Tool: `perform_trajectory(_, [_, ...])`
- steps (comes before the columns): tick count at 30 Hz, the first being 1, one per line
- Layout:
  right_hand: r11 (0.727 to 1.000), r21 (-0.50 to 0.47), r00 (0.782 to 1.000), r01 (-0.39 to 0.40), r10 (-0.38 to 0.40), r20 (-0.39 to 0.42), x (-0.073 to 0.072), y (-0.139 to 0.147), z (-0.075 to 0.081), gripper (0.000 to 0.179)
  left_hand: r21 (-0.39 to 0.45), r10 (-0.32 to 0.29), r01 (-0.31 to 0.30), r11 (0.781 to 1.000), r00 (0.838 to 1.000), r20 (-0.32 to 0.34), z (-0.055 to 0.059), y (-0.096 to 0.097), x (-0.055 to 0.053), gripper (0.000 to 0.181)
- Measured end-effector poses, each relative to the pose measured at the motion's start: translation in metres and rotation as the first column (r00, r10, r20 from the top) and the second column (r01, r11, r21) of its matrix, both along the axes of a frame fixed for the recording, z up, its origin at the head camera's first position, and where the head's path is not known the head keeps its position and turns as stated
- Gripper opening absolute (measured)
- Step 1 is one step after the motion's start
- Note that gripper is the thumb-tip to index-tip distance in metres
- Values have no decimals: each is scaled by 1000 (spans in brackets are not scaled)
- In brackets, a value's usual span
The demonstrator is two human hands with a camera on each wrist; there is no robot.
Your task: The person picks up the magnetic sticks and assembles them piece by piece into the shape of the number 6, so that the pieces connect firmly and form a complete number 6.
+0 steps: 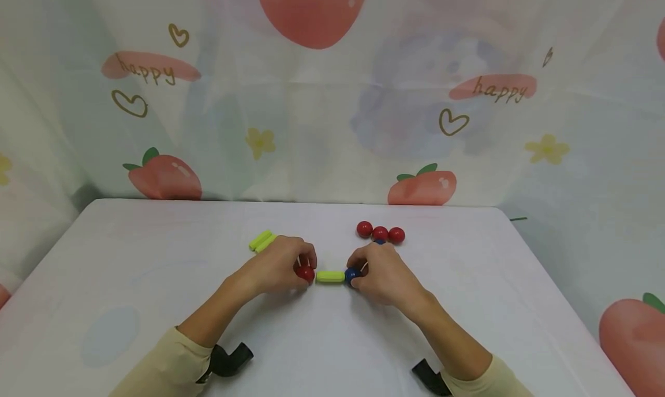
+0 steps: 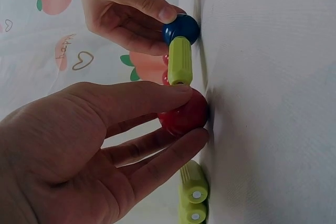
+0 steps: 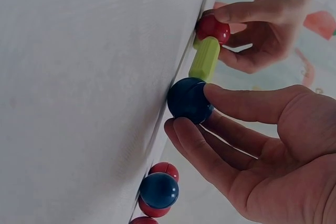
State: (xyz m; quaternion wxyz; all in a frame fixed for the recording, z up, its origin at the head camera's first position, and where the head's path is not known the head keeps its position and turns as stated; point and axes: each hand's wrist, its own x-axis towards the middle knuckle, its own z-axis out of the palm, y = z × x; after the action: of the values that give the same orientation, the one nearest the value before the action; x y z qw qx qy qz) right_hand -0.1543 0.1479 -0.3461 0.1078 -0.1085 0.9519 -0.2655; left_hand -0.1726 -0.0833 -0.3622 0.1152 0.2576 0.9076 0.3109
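My left hand (image 1: 283,264) pinches a glossy red ball (image 2: 185,113) between thumb and fingers, low over the white table. Opposite it, my right hand (image 1: 387,276) grips a dark blue ball (image 3: 189,99) the same way. Between the two balls lies a short yellow-green ribbed rod (image 1: 330,277), its right end against the blue ball. The rod's other end points at the red ball, right at its surface. Beyond my left hand are two more yellow-green rods (image 2: 194,192) side by side, with pale round discs in their ends; the hand partly covers them in the head view.
Three red balls (image 1: 380,233) sit in a cluster behind my right hand, with another blue ball (image 3: 159,190) against them. The white table (image 1: 156,241) ends at a printed cloth backdrop (image 1: 312,114). Black curved pieces (image 1: 231,359) stick out by both sleeves.
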Motion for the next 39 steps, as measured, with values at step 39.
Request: perform_trajectory(39, [1000, 9, 1000, 2, -2, 4, -1, -1, 0, 24, -40, 13, -12, 999, 1000, 17, 5, -7, 0, 34])
